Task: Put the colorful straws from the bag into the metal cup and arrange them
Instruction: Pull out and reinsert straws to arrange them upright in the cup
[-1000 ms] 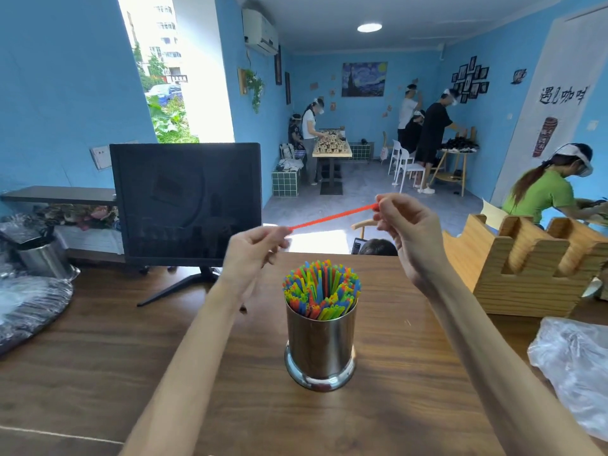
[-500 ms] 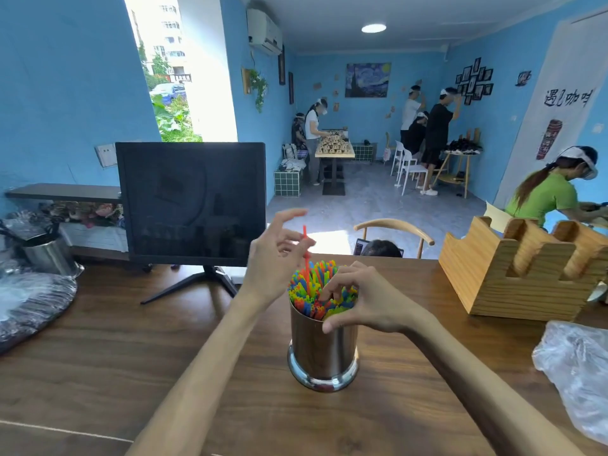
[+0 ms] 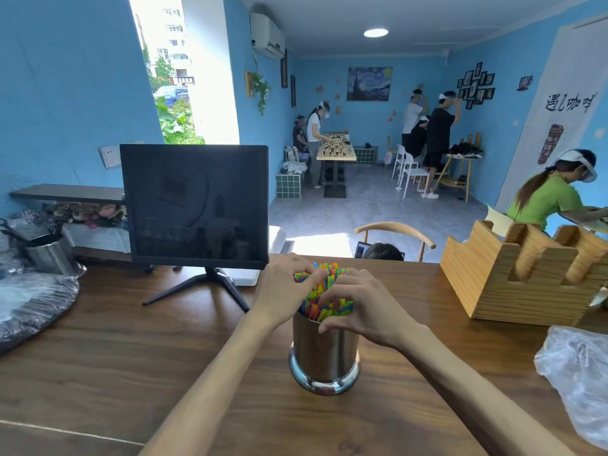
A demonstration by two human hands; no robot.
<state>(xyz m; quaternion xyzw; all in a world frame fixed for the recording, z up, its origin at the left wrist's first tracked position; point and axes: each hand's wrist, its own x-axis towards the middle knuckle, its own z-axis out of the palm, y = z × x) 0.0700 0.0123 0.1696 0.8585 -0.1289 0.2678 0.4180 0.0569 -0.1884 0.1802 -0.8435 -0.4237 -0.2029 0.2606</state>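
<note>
Bright daylight from blown-out window [image 3: 184,60], ceiling light [image 3: 375,32] on, wide-angle bending at edges

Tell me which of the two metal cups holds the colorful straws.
The metal cup at the table's middle, between the left hand and right hand, is packed with colorful straws. The other metal cup, far left, shows none.
</note>
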